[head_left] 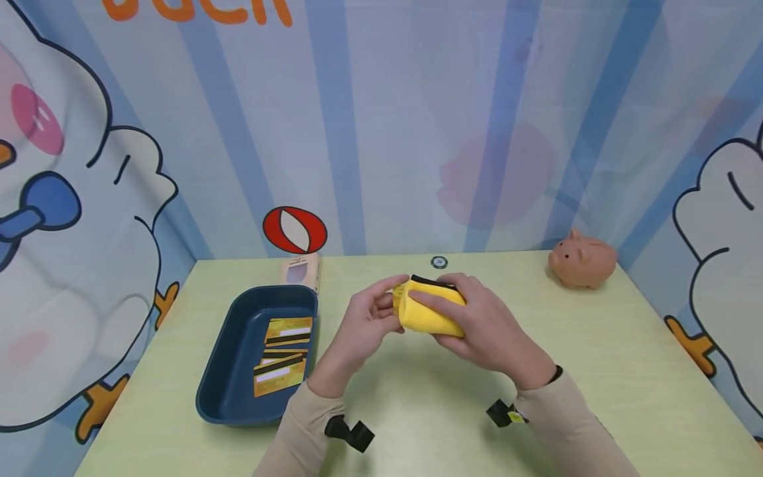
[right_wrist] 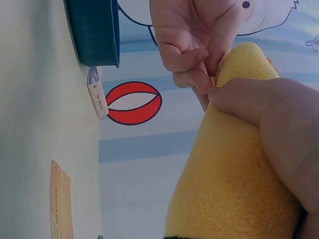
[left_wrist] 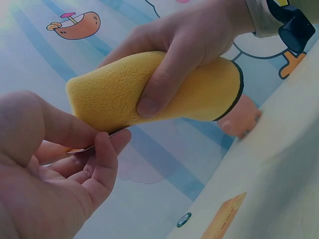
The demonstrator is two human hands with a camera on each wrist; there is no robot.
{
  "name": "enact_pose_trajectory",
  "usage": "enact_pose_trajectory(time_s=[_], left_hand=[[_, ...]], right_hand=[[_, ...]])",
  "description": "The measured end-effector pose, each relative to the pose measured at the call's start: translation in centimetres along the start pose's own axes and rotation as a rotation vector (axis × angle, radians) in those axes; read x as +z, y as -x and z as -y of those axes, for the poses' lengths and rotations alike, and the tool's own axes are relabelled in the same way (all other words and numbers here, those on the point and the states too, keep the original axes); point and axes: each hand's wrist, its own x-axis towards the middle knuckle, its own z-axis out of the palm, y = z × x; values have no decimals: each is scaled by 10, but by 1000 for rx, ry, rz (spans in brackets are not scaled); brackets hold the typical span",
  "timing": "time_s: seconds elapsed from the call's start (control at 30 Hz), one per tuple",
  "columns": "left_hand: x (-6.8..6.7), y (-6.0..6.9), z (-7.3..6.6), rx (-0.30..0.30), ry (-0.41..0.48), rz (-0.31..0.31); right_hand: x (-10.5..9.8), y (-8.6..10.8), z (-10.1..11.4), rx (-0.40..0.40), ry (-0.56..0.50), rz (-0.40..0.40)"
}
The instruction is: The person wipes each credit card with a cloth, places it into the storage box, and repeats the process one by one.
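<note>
In the head view, both hands are lifted above the pale surface (head_left: pixel 632 377), around its middle. The right hand (head_left: pixel 485 324) has its grip wrapped around a folded yellow cloth (head_left: pixel 426 322) with a dark edging, while the left hand (head_left: pixel 363 324) pinches a card (head_left: pixel 397 301) at the cloth's left end. Left of them stands a blue tray (head_left: pixel 229 377), its right wall close beside the left forearm; cards (head_left: pixel 280 376) lie inside, near that wall. A small box (head_left: pixel 303 270) sits just behind the tray, and a round chip (head_left: pixel 439 262) rests near the surface's far edge, beyond the hands. A piggy bank (head_left: pixel 583 262) stands at the far right corner, with a broad stretch of surface between it and the right forearm. In the left wrist view, the left thumb and fingers close narrowly on the card, tight against the cloth's lower edge; a loose card (left_wrist: pixel 224 216) lies on the surface near the chip. In the right wrist view, the right thumb presses the cloth, which hangs well apart from the loose card, tray and box.
</note>
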Motion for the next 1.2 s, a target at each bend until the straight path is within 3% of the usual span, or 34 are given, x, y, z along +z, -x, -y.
enact_pose_trajectory(time_s=[0.27,0.57,1.2], left_hand=[[-5,1,-6,-9,4,-37],[-9,2,-11,-25,66,-66],[-15,1,-9,-63,113,-142]], right_hand=[[-6,0,-5,28,4,13],[-10,4,-14,31,2,3],[-15,6,-24,44,38,-16]])
